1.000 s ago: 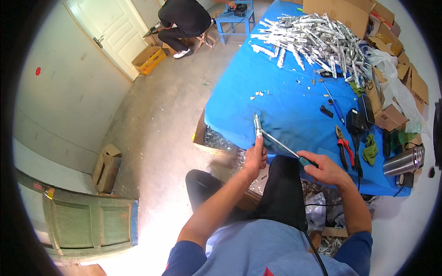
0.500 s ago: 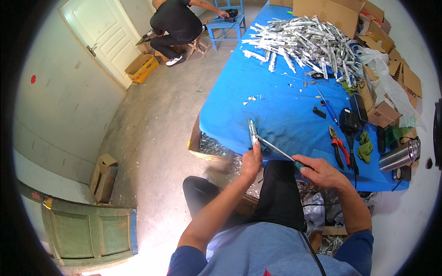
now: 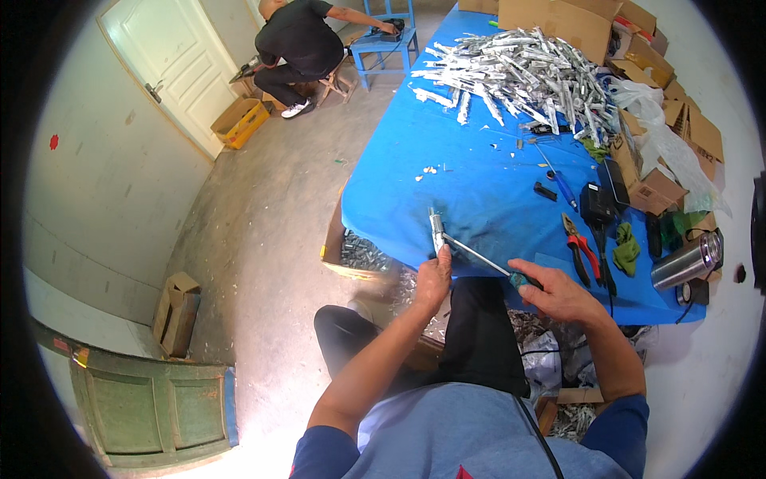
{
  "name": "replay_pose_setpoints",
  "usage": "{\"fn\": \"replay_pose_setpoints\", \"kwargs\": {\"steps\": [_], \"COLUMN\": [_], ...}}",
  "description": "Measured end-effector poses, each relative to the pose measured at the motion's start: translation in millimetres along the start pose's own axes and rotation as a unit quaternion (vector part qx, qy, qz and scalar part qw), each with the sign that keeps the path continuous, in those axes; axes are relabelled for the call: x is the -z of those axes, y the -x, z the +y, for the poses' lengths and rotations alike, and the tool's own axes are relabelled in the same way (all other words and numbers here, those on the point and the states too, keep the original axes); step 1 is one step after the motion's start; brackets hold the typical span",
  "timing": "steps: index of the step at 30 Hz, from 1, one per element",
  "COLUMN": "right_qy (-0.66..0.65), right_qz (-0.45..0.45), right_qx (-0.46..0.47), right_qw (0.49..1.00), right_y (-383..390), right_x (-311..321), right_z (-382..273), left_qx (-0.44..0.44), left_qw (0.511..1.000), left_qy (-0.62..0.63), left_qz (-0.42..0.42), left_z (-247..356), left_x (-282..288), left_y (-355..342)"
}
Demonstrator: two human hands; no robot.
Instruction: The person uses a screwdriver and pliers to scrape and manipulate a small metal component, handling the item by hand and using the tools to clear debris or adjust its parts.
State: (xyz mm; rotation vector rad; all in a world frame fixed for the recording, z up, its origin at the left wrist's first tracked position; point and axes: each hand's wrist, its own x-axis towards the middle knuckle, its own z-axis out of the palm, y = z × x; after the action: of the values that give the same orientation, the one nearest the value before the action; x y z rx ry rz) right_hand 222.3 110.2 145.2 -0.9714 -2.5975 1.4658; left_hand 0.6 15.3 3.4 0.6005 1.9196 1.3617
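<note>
My left hand (image 3: 433,281) is closed around the lower end of a slim silver-and-white metal part (image 3: 436,227), holding it tilted upward at the near edge of the blue-covered table (image 3: 383,176). My right hand (image 3: 562,297) grips the teal and dark handle of a screwdriver (image 3: 477,255). Its long shaft slants up to the left, and the tip meets the part just above my left fingers. The exact contact at the tip is too small to make out. A large pile of similar silver-and-white parts (image 3: 519,80) covers the far side of the table.
Red-handled pliers (image 3: 581,251), a blue-handled screwdriver (image 3: 563,188), a green cloth (image 3: 626,250) and a steel flask (image 3: 686,263) lie at the right. Cardboard boxes (image 3: 578,30) line the back. A carton of metal pieces (image 3: 331,254) stands below the table's left edge. A seated person (image 3: 299,44) works beyond.
The whole view has shifted slightly. My right hand has turned a little around the screwdriver handle, with the index finger now stretched along it. My left hand keeps the part in place.
</note>
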Motion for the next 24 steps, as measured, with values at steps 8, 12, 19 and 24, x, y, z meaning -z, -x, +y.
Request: {"fn": "replay_pose_setpoints", "kwargs": {"steps": [8, 12, 19, 24], "right_qy": [-0.049, -0.099, -0.12, -0.117], "right_qz": [-0.049, -0.07, -0.054, -0.044], "right_qx": [0.012, -0.023, -0.044, -0.022], "right_qw": [0.998, 0.992, 0.99, 0.992], "right_y": [-10, -12, -12, -11], "right_x": [8, 11, 6, 4], "right_z": [20, 22, 23, 20], "left_qx": [-0.075, -0.073, -0.036, -0.05], "left_qw": [0.99, 0.986, 0.995, 0.994], "left_qy": [-0.117, -0.151, -0.088, -0.096], "left_qz": [0.032, 0.008, 0.0, -0.022], "left_z": [-15, -20, -13, -18], "left_x": [-4, -2, 0, 2], "left_y": [-17, -15, -10, -14]}}
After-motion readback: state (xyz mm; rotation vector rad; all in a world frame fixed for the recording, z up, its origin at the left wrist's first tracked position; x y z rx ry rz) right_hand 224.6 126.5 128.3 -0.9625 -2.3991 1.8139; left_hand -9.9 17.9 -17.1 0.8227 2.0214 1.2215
